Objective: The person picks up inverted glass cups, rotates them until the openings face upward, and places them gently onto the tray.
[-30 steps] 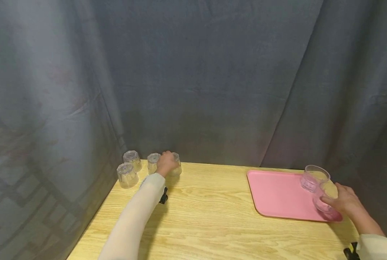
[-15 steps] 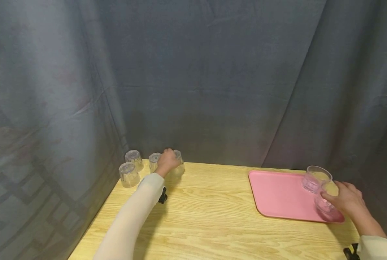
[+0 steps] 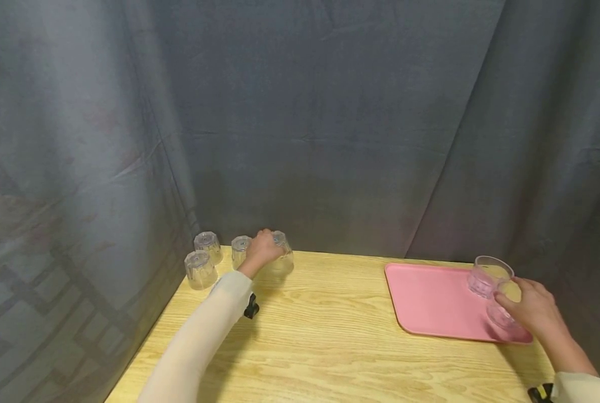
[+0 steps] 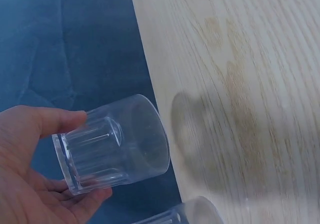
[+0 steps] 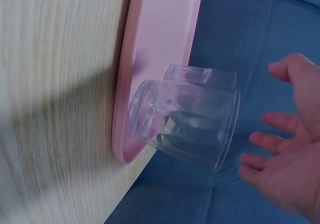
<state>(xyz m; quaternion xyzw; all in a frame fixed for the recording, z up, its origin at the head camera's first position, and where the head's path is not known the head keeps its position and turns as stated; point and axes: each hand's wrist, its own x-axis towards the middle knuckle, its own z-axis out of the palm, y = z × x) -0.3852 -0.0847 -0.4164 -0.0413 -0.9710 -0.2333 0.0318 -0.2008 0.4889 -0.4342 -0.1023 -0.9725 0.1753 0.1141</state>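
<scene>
Near the table's back edge, my left hand grips a clear plastic tumbler that is turned upside down. The thumb lies on one side of its base and the fingers on the other; in the left wrist view the rim looks slightly off the table. At the right, an upright clear tumbler stands on the pink tray close to its front right corner. My right hand is beside its rim with spread, loosely bent fingers, apart from it in the right wrist view. A second upright tumbler stands behind it.
Three more upside-down tumblers stand at the back left: one by my left hand, a front tumbler and a rear tumbler. Grey curtains hang directly behind and beside the wooden table.
My left hand has moved a little to the right with the tumbler, away from the neighbouring one. My right hand has risen slightly from the tumbler on the tray.
</scene>
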